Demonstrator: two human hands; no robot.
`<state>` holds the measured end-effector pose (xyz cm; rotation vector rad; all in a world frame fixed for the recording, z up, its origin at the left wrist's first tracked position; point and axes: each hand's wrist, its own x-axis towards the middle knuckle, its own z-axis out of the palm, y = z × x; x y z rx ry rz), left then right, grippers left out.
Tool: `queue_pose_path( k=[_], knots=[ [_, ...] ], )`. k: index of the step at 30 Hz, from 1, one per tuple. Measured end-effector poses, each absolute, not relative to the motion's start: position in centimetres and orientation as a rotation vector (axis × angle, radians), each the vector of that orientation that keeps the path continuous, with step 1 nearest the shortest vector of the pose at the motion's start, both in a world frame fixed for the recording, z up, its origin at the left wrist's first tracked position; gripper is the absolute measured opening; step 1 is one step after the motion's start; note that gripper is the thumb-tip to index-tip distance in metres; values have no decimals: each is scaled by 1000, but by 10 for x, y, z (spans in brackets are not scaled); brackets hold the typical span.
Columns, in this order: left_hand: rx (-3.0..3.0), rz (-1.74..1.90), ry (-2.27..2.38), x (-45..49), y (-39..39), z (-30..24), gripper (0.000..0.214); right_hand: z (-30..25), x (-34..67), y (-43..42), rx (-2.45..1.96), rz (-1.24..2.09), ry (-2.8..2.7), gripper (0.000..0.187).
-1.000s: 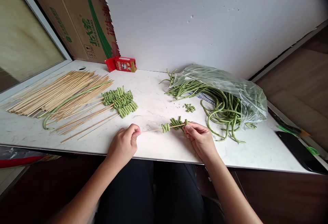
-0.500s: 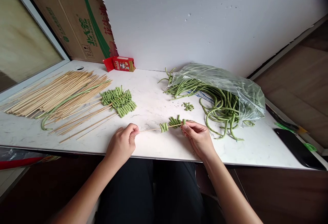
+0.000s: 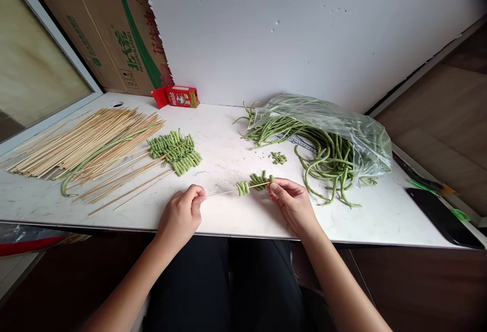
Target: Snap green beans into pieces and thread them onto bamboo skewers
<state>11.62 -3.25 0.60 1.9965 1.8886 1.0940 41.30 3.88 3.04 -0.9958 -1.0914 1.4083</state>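
Observation:
A thin bamboo skewer (image 3: 224, 192) lies level over the white table's (image 3: 228, 154) front part. My left hand (image 3: 181, 215) pinches its blunt end. Several short green bean pieces (image 3: 242, 188) are threaded on it. My right hand (image 3: 292, 201) pinches another bean piece (image 3: 271, 179) at the skewer's tip. A few loose cut pieces (image 3: 258, 180) lie just behind the skewer.
A pile of bare skewers (image 3: 76, 142) with one long bean (image 3: 95, 154) across it lies at the left. Finished bean skewers (image 3: 177, 148) sit beside it. A plastic bag of long beans (image 3: 327, 139) is at the right. A phone (image 3: 441, 218), red packet (image 3: 180, 96) and cardboard box (image 3: 110, 33) border the table.
Both hands and the skewer stay almost in place. The view has shifted slightly. The bean piece at my right fingers sits at the skewer's tip.

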Motion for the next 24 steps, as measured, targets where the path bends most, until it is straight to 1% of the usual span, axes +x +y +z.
queue_pose_path(
  k=[7,13,17,24],
  knots=[
    [1979,1102,1892,117,-33,6,13,32,412,38,-976,1423,-1038,20],
    [1969,1115,1873,118,-34,8,13,35,408,38,-1026,1438,-1007,23],
    [2000,1113,1872,122,-37,8,13,34,407,39,-1028,1405,-997,25],
    [2079,1142,1921,126,-40,9,14,32,406,35,-1014,1337,-1021,23]
  ],
)
